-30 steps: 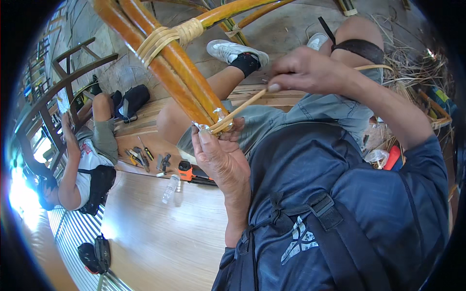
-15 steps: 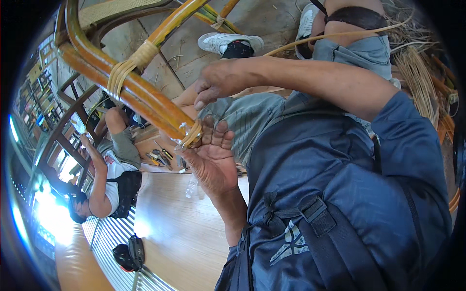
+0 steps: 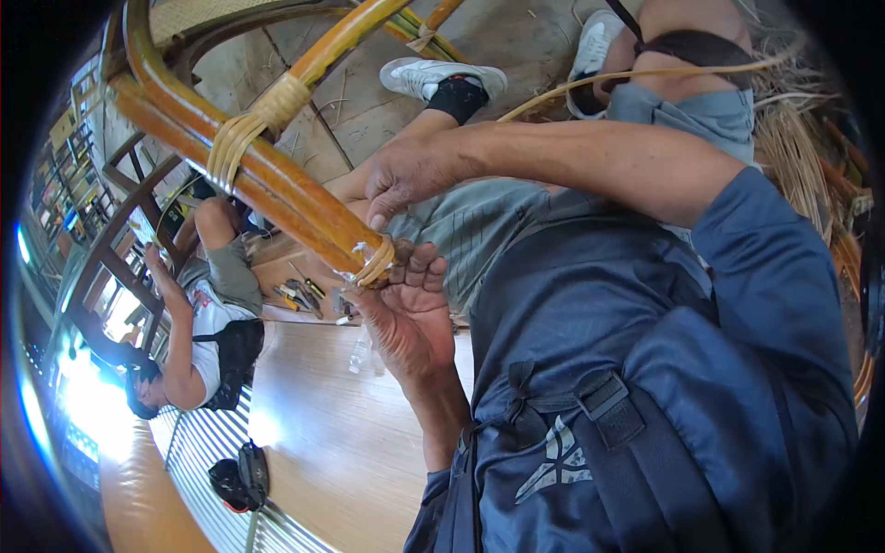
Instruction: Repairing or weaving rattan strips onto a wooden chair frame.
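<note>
A glossy orange-brown rattan frame (image 3: 286, 189) slants in from the upper left. Its paired poles are bound with pale cane at a joint (image 3: 244, 143), and a smaller cane wrapping (image 3: 378, 263) circles their lower end. Around that end my left hand (image 3: 406, 309) is closed, palm up, thumb on one side and curled fingers on the other. Just above it my right hand (image 3: 406, 180) is closed, thumb against the fingers. A long cane strip (image 3: 636, 74) passes behind my right forearm toward this hand; what the fingers hold is hidden.
A seated person (image 3: 198, 336) works at the left beside a dark wooden frame (image 3: 129, 207). Hand tools (image 3: 300, 293) lie near a pale board (image 3: 323, 405) with a clear bottle (image 3: 358, 355) on it. A black bag (image 3: 241, 477) rests lower left; cane bundles (image 3: 793, 157) lie upper right.
The bound pole end has shifted slightly right and down. My left fingers are curled more closely around it, and my right hand has come a little lower.
</note>
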Motion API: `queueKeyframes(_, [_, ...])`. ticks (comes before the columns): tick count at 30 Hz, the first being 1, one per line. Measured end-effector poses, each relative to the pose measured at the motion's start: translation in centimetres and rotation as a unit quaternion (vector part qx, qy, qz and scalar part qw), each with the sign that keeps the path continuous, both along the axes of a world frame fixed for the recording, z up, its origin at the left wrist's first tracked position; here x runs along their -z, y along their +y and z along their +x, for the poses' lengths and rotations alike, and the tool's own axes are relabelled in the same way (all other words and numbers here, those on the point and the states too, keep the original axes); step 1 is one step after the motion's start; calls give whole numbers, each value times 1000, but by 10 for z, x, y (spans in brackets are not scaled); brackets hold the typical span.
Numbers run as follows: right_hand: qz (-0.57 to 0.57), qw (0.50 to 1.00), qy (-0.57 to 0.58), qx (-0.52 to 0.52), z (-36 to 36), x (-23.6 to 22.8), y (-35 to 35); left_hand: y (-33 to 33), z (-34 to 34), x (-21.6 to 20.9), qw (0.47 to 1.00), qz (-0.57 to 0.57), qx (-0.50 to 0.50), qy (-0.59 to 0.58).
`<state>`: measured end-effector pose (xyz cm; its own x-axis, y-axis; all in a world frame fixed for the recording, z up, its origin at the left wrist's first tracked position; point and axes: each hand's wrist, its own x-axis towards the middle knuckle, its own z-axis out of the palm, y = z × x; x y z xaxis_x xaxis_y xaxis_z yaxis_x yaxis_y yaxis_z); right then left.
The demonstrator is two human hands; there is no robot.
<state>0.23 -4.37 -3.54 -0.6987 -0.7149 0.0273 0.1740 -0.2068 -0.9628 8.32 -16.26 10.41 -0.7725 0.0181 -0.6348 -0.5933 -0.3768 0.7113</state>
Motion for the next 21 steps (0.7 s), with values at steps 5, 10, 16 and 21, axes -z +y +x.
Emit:
queueKeyframes(5, [-60,997,49,28,-9,1,0,-5,-1,-1,999,8,54,-5])
queueKeyframes(10, [-63,980,145,120,-7,-2,-8,1,-2,-2,987,155,2,-48])
queueKeyframes(16, [41,995,83,-21,-7,16,-6,5,0,0,948,297,-74,-92])
queueKeyframes(21, [306,940,126,81,-16,-46,47,3,7,2,928,351,-121,-39])
